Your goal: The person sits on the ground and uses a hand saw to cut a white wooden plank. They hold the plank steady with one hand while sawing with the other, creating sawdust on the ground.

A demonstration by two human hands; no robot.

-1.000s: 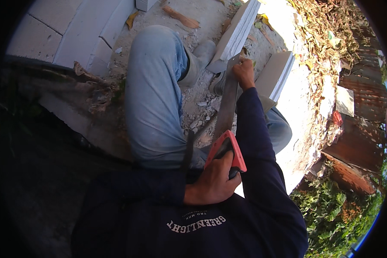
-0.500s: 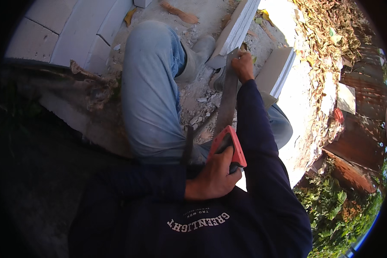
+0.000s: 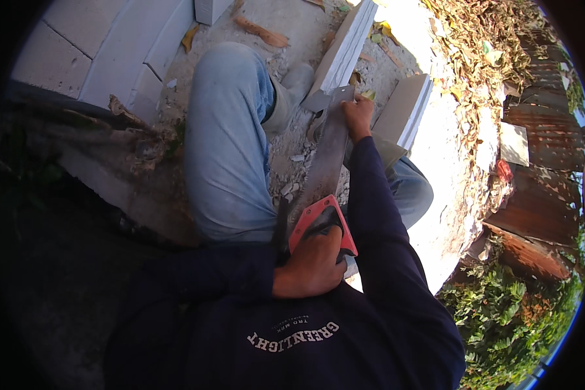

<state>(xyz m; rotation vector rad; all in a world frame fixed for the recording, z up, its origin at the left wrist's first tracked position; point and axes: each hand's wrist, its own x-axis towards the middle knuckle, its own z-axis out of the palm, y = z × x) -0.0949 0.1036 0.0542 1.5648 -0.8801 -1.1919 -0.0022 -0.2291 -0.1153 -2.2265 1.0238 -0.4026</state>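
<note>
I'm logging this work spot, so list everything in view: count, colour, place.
Handsaw: one, grey and red, centre.
Stacked blocks: several, pale grey, upper left.
Single block: one, pale grey, top edge.
Long blocks: at least two, pale, upper centre.
Rubble: many bits, pale, centre.
Curled strip: one, brown, near top.
Fallen leaves: several, yellow, upper centre.
Dry leaves: many, brown, upper right.
Rusty sheets: several, brown, right.
Flat piece: one, whitish, right.
Scrap: one, red, right.
Plants: many, green, lower right.
Legs: two, blue jeans, centre.
Shoes: two, greyish, upper centre.
Sweatshirt: one, dark blue, bottom.
Left hand: one, bare, on saw handle.
Right hand: one, bare, at blade tip.
</note>
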